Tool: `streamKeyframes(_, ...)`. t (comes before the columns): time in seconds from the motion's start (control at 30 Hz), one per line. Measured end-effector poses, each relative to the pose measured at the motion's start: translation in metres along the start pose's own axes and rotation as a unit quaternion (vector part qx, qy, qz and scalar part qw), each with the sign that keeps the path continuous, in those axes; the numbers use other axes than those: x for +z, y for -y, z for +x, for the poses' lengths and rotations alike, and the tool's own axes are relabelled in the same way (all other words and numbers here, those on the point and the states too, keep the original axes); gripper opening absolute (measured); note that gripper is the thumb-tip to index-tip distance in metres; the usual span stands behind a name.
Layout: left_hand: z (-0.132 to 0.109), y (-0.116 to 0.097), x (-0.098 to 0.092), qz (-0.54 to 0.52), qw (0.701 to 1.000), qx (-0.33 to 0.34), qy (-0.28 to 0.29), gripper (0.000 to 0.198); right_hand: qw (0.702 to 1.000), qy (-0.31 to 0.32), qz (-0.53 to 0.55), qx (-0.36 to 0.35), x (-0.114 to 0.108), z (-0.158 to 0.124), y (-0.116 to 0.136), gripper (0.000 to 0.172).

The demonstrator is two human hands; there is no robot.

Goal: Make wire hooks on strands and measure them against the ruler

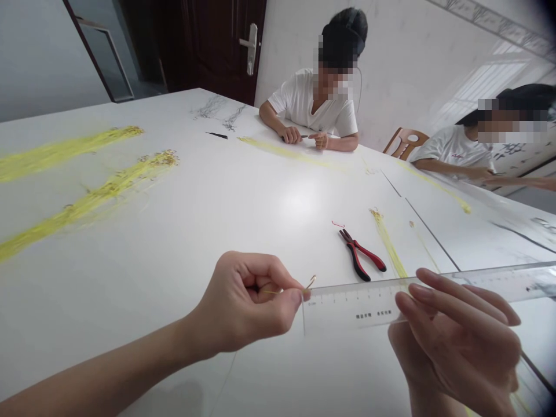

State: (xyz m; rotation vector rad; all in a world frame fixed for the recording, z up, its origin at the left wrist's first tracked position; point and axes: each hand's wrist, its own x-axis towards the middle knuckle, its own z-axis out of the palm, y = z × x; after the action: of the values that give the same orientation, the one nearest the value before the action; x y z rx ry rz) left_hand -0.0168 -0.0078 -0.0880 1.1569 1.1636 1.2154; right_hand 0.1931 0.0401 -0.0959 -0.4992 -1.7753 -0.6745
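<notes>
My left hand (256, 298) is closed, thumb and forefinger pinching a small gold fish hook (311, 282) whose bend sticks out past the fingertips. A thin thread shows inside the curl of that hand. A clear plastic ruler (339, 310) runs rightward from the hook, its zero end touching or almost touching my left fingertips. My right hand (460, 336) grips the ruler farther along, fingers over its upper side; the thumb's exact hold is partly hidden. Just beyond the ruler lie red-and-black pliers (358, 255) with a small bent red piece (337, 224) by their jaws.
Bundles of yellow line with hooks lie at left (87, 202) and far left (69, 150); a smaller yellow bundle (388, 240) is right of the pliers. A dark slim tool (216, 135) lies farther back. Two people (310, 110) (456, 150) sit across the white table (243, 202).
</notes>
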Motion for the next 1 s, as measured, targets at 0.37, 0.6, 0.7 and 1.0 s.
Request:
streamKeyframes(0.37, 0.008, 0.013, -0.004, 0.024, 0.999, 0.022, -0.03, 0.016, 1.0, 0.007, -0.023, 0.009, -0.002, -0.004, 0.0, 0.033)
streamKeyframes(0.6, 0.008, 0.007, -0.005, 0.068, 0.996, -0.046, -0.038, 0.013, 0.998, 0.0, -0.054, -0.016, 0.002, -0.005, -0.004, 0.027)
streamKeyframes(0.7, 0.005, 0.002, -0.004, 0.057, 0.995, -0.066, -0.052, 0.014, 0.998, -0.013, -0.065, -0.02, 0.003, -0.005, -0.005, 0.027)
streamKeyframes(1.0, 0.01, 0.012, -0.007, 0.013, 0.998, -0.045, -0.031, 0.015, 0.997, -0.011, -0.069, -0.034, 0.004, -0.007, -0.009, 0.023)
